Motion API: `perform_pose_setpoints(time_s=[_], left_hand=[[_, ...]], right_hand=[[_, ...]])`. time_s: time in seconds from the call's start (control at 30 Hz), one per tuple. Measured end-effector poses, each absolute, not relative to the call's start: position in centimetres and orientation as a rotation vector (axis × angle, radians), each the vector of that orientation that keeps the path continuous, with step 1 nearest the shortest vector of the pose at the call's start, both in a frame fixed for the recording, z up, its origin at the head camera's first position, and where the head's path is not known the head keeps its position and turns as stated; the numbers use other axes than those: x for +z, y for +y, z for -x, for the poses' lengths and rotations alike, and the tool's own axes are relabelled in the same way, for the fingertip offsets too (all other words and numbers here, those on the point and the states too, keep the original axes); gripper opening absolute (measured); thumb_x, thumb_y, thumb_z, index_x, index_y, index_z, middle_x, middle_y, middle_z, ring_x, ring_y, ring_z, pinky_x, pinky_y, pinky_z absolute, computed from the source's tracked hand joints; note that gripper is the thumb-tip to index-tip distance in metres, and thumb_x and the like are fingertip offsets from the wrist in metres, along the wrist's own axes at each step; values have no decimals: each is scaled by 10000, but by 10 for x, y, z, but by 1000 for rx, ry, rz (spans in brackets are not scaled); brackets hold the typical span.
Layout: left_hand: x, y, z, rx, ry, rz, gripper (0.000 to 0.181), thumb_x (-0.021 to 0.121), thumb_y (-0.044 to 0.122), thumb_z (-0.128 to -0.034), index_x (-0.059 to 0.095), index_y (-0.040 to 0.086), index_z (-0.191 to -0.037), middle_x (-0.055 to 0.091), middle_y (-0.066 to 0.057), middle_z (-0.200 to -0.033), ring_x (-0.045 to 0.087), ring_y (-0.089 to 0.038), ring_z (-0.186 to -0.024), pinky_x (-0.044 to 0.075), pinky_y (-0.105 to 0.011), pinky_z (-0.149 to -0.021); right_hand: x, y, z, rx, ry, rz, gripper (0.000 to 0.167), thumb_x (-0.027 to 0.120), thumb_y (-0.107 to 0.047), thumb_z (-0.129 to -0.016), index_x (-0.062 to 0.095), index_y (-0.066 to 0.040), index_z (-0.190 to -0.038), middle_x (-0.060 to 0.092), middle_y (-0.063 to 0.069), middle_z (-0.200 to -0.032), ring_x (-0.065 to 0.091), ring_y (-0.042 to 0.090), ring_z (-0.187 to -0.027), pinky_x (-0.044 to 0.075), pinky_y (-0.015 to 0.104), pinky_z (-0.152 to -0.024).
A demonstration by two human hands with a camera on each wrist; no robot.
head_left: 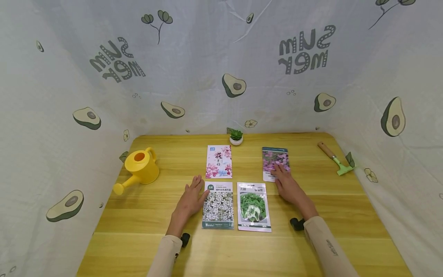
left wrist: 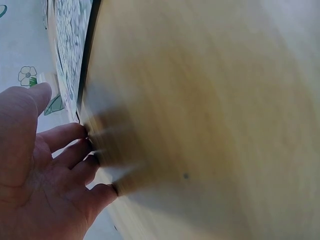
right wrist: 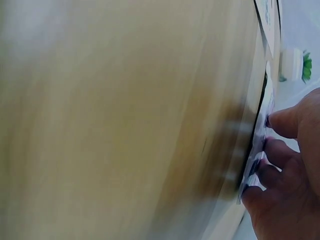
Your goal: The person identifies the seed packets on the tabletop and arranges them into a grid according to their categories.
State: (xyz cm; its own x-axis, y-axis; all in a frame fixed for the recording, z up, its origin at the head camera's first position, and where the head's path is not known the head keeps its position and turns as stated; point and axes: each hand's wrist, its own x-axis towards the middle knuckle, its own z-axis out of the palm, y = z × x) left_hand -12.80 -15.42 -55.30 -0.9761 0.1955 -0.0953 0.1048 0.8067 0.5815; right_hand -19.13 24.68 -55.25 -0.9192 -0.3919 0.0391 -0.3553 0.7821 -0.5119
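Observation:
My right hand [head_left: 290,187] rests its fingertips on the lower part of a seed packet with pink flowers [head_left: 273,157]. The right wrist view shows the thumb and fingers [right wrist: 282,152] spread over that packet, which lies on the table. To the left, my left hand [head_left: 190,198] has its fingers loosely extended beside the white-flower seed packet [head_left: 218,207]. Its thumb is at that packet's left edge; whether it touches is unclear. In the left wrist view the fingertips [left wrist: 77,132] are down at the wood. A green-leaf seed packet [head_left: 253,207] lies between the hands.
Behind the white-flower packet lies a pink-blossom packet [head_left: 219,161]. A small potted succulent [head_left: 236,137] stands at the table's back edge. At the left is a yellow watering can [head_left: 145,169]; a green hand tool with a wooden handle [head_left: 327,150] lies at the right.

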Motion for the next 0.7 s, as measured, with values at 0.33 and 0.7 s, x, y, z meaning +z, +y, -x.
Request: perform_pose_setpoints(time_s=[0.33,0.7], left_hand=[[-552,-154,128,874,2838,-214,663,579,352,-1120,406,-18,-1641,278,-173,-1761,195,-347,-1654,164,-626,-1314],[-553,-155,128,890,2831,-212,676,586,365,-1114,403,-12,-1644,282,-167,-1761,190,-341,-1656,162,-621,-1316]], right_hand=[[-558,234,198,-851,2881,651,453,481,-1,-1105,493,121,-1540,255,361,-1698,176,565,-1592,164,741,-1253],[-556,219,199,-884,2844,689,447,475,-17,-1117,492,123,-1541,249,349,-1708,164,560,-1598,155,738,-1259]])
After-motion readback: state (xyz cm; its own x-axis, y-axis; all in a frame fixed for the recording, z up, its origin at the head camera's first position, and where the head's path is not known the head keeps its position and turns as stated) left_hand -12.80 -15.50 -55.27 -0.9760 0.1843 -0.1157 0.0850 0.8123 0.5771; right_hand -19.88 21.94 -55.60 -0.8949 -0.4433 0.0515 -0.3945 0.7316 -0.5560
